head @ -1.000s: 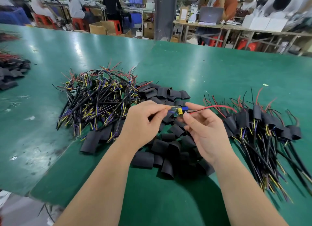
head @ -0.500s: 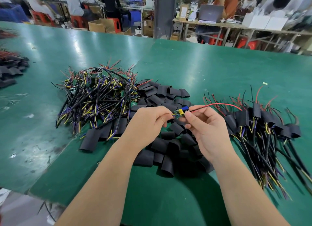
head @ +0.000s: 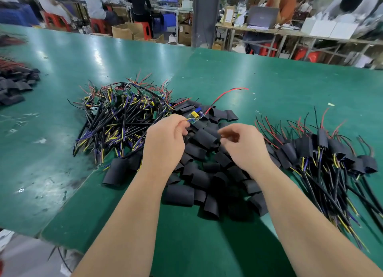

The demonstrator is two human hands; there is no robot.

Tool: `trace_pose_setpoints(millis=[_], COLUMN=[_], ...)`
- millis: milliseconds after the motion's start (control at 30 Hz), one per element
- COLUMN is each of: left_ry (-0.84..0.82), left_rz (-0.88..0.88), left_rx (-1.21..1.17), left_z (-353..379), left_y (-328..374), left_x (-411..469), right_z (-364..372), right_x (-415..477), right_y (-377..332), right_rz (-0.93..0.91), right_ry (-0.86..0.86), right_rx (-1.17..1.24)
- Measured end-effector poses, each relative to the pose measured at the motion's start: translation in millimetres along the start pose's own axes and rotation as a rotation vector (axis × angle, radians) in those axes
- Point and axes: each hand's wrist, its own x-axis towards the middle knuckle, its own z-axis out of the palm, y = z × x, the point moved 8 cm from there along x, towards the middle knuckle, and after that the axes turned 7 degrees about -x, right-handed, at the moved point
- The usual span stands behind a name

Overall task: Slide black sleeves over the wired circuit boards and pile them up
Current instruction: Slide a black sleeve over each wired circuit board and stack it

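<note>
While, in the head view, the left hand (head: 165,140) is pinching a wired circuit board (head: 194,117) just above the heap of black sleeves (head: 207,173) on the green table (head: 290,86), the right hand (head: 246,146) is hovering over that heap, curled and blurred, so whether it grips anything cannot be told.

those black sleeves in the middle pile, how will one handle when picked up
Probably light and soft: the black sleeves lie flattened and some bent, so one would likely squash under a pinch. Being flat, it should not roll. It may need opening before the circuit board fits.
</note>
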Motion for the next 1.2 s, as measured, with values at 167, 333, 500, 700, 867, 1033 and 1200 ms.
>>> trace_pose_setpoints(millis=[167, 333, 500, 700, 867, 1033, 1200], left_ry=[-0.038, -0.066, -0.010, 0.085, 0.090, 0.062, 0.035], left_rz=[0.008, 0.081, 0.107, 0.125, 0.159, 0.184, 0.187], left_rx=[0.057, 0.048, 0.017, -0.033, -0.080, -0.099, -0.110], left_z=[4, 7, 1, -9, -7, -2, 1], left_y=[-4, 0, 2, -3, 0, 5, 8], left_x=[-1, -1, -1, 1, -2, -4, -5], right_z=[43, 53, 16, -24, -7, -3, -4], right_x=[25, 33, 20, -12, -23, -32, -31], right_y=[-27, -40, -27, 31, 55, 58, 48], right_rz=[-0.107, -0.140, -0.026, 0.224, 0.461, 0.557, 0.516], right_ry=[-0.164, -0.233, -0.024, 0.220, 0.180, 0.211, 0.160], right_rx=[-0.397, -0.604, -0.238, 0.423, 1.417, 1.933, 2.111])
